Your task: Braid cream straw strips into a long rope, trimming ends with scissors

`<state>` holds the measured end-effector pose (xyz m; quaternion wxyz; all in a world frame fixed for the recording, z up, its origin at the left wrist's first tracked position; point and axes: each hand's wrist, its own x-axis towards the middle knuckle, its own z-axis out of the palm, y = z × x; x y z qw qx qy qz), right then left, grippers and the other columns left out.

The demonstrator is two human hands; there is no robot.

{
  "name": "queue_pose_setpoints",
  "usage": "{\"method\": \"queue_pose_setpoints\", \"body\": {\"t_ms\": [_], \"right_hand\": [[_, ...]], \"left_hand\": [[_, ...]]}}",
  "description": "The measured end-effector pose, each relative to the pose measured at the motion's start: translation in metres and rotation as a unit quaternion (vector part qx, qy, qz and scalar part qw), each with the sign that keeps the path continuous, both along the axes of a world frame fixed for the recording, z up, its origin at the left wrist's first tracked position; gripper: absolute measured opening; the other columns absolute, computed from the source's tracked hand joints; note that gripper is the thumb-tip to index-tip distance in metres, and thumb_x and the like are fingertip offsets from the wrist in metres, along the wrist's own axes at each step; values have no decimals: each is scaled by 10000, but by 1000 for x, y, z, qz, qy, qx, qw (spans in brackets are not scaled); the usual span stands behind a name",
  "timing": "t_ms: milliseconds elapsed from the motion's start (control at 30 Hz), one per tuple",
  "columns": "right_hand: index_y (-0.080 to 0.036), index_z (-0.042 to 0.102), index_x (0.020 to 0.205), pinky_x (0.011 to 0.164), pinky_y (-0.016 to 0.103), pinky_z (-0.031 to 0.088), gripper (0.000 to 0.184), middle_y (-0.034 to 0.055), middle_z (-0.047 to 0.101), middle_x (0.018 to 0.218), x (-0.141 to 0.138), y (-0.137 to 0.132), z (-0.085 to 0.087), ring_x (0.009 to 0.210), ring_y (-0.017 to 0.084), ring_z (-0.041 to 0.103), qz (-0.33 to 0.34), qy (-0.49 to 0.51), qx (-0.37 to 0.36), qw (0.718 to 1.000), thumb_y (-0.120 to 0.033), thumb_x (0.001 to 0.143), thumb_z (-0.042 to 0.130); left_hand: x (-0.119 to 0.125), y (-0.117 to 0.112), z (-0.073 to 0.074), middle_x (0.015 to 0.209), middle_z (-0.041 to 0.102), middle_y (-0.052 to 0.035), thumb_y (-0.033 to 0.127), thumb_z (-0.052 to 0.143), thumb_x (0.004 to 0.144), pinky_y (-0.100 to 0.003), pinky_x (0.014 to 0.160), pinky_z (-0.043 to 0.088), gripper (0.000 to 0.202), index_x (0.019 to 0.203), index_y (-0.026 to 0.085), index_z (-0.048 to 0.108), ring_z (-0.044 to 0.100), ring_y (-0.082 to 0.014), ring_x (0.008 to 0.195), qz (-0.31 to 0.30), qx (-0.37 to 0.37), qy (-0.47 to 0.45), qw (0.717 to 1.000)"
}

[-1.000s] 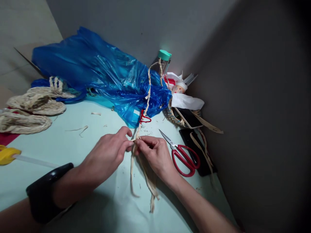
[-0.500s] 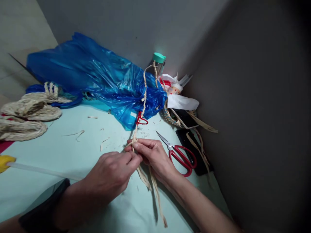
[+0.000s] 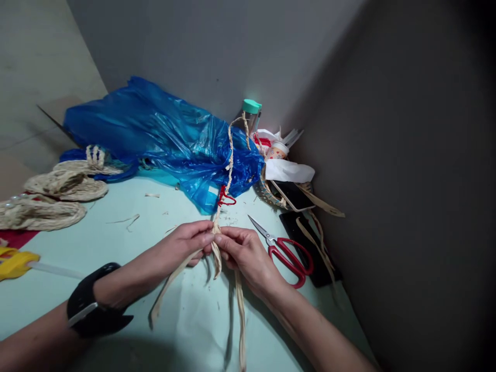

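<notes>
Between both hands runs a braid of pale, straw-like fibre (image 3: 230, 155), stretching back over the blue bag, with loose flat strands hanging from its near end. My left hand (image 3: 188, 242) pinches the braid from the left; one strand (image 3: 166, 289) trails down beneath it. From the right, my right hand (image 3: 242, 250) pinches the same spot between thumb and fingers, and another long strand (image 3: 240, 320) drops below it. A short strand hangs between the hands. Just beyond the fingertips, a red cord (image 3: 225, 197) is tied around the braid.
Red-handled scissors (image 3: 287, 253) lie right of my right hand, partly over a dark flat object (image 3: 318, 268). Behind are a blue plastic bag (image 3: 163, 134), a green-lidded bottle (image 3: 251, 107), a paper cup (image 3: 278, 150) and a phone (image 3: 296, 196). Woven fibre slippers (image 3: 70, 185) and a yellow-handled tool (image 3: 17, 262) sit left.
My left hand has turned and moved up to the braid beside the right fingertips. One strand now hangs left beneath it. The view has tilted slightly up.
</notes>
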<state>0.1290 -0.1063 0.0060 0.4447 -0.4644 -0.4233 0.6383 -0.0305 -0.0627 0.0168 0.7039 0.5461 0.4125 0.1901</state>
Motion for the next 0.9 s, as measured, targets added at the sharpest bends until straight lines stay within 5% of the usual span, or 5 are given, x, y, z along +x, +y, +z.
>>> {"method": "queue_pose_setpoints", "body": {"t_ms": [300,500,700,900], "right_hand": [[-141,692,846,493,219,216,260,-27,501,633,0,0,-1,523,75,288,33,-6,1,999,-364,893,567],[-161,688,759,572,206,318,291,-10,582,662,4,-3,1,602,105,443,24,-220,132,966,-257,944,485],[-171,652,832,556,228,282,263,-8,582,637,-1,-9,12,545,108,425,26,-433,190,881,-185,966,426],[-165,623,841,529,294,174,154,63,663,718,-3,-12,12,575,155,517,40,-649,203,732,-177,912,487]], "left_hand": [[-11,11,-1,717,614,3,289,614,846,-282,653,441,361,1183,163,581,554,-142,642,-42,21,-41,998],[-6,4,-8,663,532,36,358,509,890,-231,477,275,314,1113,152,590,393,-90,496,7,65,32,997],[2,1,-8,583,516,38,334,607,812,-256,577,324,193,784,159,686,444,-125,589,55,167,82,981],[5,1,-11,555,609,11,312,649,758,-267,585,356,180,660,171,702,505,-139,569,88,134,63,985]]}}
